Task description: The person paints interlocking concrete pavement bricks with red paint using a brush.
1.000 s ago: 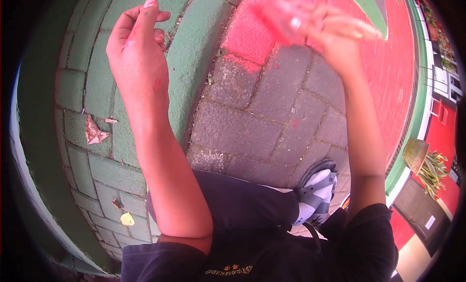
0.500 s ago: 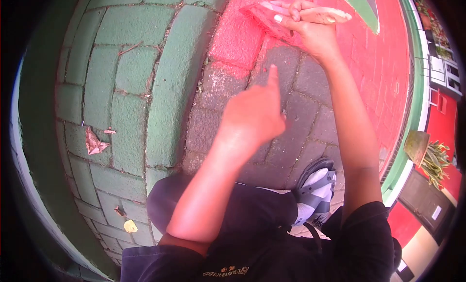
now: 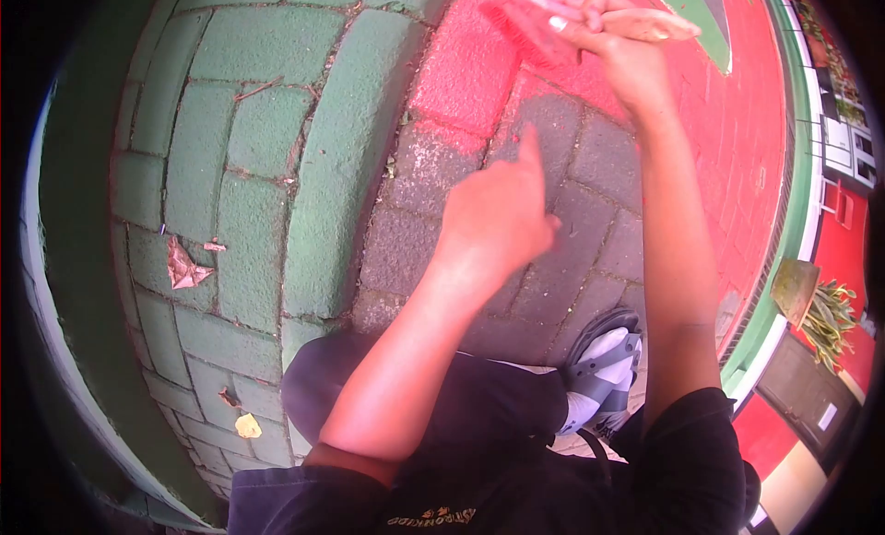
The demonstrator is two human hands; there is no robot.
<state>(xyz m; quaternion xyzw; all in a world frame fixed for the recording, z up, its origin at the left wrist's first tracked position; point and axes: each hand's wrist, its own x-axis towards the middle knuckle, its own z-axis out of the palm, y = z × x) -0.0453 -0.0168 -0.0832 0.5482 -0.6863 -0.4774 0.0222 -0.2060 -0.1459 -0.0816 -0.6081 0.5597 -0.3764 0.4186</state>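
My right hand (image 3: pixel 627 51) grips a wide paintbrush by its pale wooden handle (image 3: pixel 659 24), which points right. The red-coated bristles (image 3: pixel 518 30) lie against the bright red painted pavers (image 3: pixel 470 65) at the top. Blur and glare hide the exact bristle edge. My left hand (image 3: pixel 493 208) is over the unpainted grey pavers (image 3: pixel 576 235), back of the hand up, holding nothing. Its index finger stretches toward the edge of the red paint; the thumb sticks out to the right and the other fingers are mostly hidden.
A raised green kerb (image 3: pixel 336 166) borders the grey pavers, with green paving (image 3: pixel 194 157) beyond. On it lie a dry brown leaf (image 3: pixel 186 266) and a yellow leaf (image 3: pixel 247 426). My sandalled foot (image 3: pixel 604 360) rests at lower right. A potted plant (image 3: pixel 797 291) stands far right.
The view has shifted slightly, moving the whole scene a little to the right. My right hand and the brush appear slightly farther up and right; my left hand keeps pointing.
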